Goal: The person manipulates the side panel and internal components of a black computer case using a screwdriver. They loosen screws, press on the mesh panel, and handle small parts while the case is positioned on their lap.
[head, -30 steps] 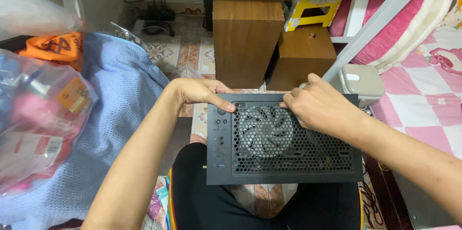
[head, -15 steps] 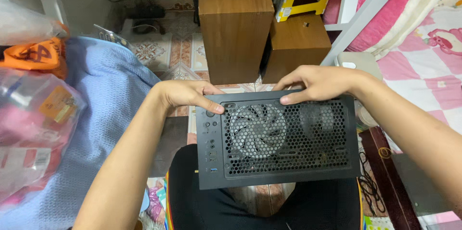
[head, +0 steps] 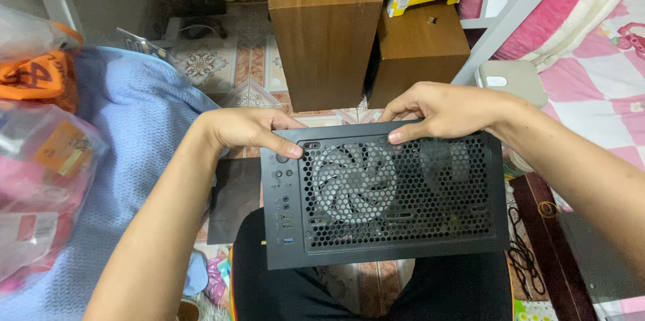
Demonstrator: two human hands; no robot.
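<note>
- Head view: a black computer case [head: 386,196] rests across the person's lap, its perforated mesh panel [head: 396,190] facing up, with a round fan [head: 354,182] showing behind the holes toward the left end.
- Its long axis runs left to right; both hands sit at the far long edge, so the case lies just below and nearer the body than the hands.
- The left hand [head: 245,127] curls over the far left corner, thumb pressed by the column of ports and buttons [head: 285,196].
- The right hand [head: 447,109] clamps the far edge near the middle, fingertips on the mesh, so it is closer to the fan.
- Beyond stand two wooden speaker boxes [head: 326,28]; a blue blanket [head: 117,153] lies left.
- Compared with a second ago, the right hand has shifted off the panel's centre to the far rim, and the case sits more squarely.
</note>
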